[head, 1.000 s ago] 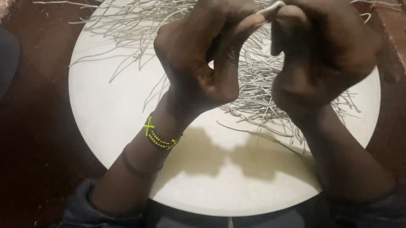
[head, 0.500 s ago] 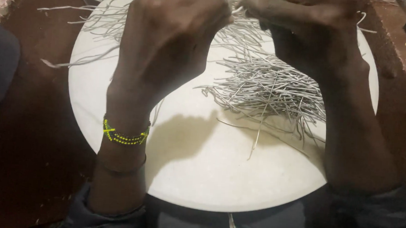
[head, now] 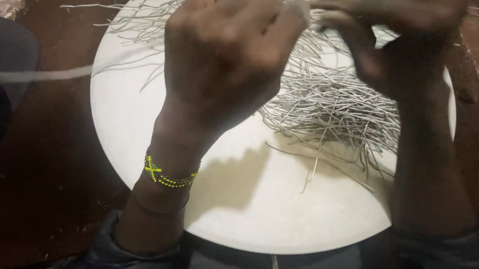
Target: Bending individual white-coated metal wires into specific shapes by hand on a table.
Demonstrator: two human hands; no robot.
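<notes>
Overhead, two hands, left hand [head: 227, 57], right hand [head: 392, 39], one round tray [head: 246, 217] (strips [head: 334, 106] uncountable)

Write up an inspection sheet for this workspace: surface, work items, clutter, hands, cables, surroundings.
Surface: round white board, lower half bare.
Work items: heap of thin grey strands on the board's upper part; a blurred pale strand runs off to the left.
Clutter: nothing seen.
Hands: left hand closed, beaded bracelet on its wrist; right hand raised beside it, fingertips meeting near the top.
Cables: nothing seen.
Surroundings: dark reddish floor; dark object at left edge.
</notes>
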